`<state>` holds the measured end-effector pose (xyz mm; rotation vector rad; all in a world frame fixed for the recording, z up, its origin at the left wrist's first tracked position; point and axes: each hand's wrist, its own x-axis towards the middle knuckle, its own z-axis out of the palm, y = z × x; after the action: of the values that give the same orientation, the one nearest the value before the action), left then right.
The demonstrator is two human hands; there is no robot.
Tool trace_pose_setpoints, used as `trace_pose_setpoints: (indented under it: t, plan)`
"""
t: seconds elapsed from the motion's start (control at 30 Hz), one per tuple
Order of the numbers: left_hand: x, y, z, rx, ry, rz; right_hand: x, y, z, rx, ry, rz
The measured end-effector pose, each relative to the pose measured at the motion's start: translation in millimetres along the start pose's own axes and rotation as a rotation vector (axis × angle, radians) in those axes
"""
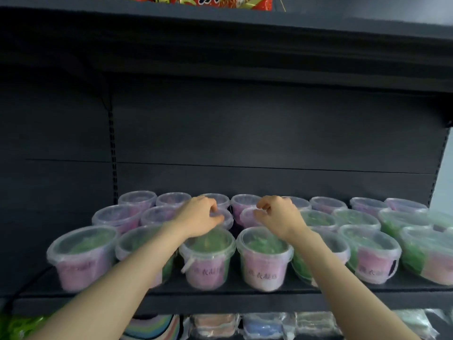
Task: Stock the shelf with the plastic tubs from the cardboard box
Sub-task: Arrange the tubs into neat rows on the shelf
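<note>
Near the shelf (171, 294) edge stand the front-row tubs (207, 261); reach over them and keep the wrists high so the lids aren't clipped. Left hand (199, 218) is palm down, fingers curled, grasping the rim of the left middle-row tub (227, 220). Right hand (278, 218) likewise pinches the right middle-row tub (246, 217). Best to seat both square and close the gap between them. Back-row tubs (137, 200) sit beyond. Cardboard box not in view.

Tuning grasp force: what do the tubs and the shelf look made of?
Tubs: thin clear plastic, glossy; green and pink contents show through walls and lids. Shelf: likely painted metal, matte dark grey; the slotted upright behind suggests steel racking, though the look alone leaves it open.
</note>
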<state>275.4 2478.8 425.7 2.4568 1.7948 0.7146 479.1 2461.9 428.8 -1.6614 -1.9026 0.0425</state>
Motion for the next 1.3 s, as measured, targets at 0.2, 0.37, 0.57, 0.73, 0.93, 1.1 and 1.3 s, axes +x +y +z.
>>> trace_pose_setpoints:
  t: [0.2,0.37,0.57,0.73,0.93,1.1,1.3]
  plan:
    - [44,-27,7,-0.076,-0.297,-0.045,38,12,20,-0.119,-0.219,0.076]
    - [54,-40,18,-0.054,-0.347,0.008,61,21,30,-0.133,-0.345,0.132]
    - [59,-42,17,-0.014,-0.265,0.006,68,19,42,-0.241,-0.371,0.114]
    - [64,-42,20,0.048,-0.247,0.009,69,21,36,-0.188,-0.424,0.148]
    - [66,-34,24,0.166,-0.218,0.008,69,21,30,-0.113,-0.423,0.122]
    - [65,-36,25,0.005,-0.265,-0.020,66,23,28,-0.116,-0.418,0.117]
    - [63,-41,19,-0.076,-0.324,-0.042,65,24,33,-0.086,-0.393,0.103]
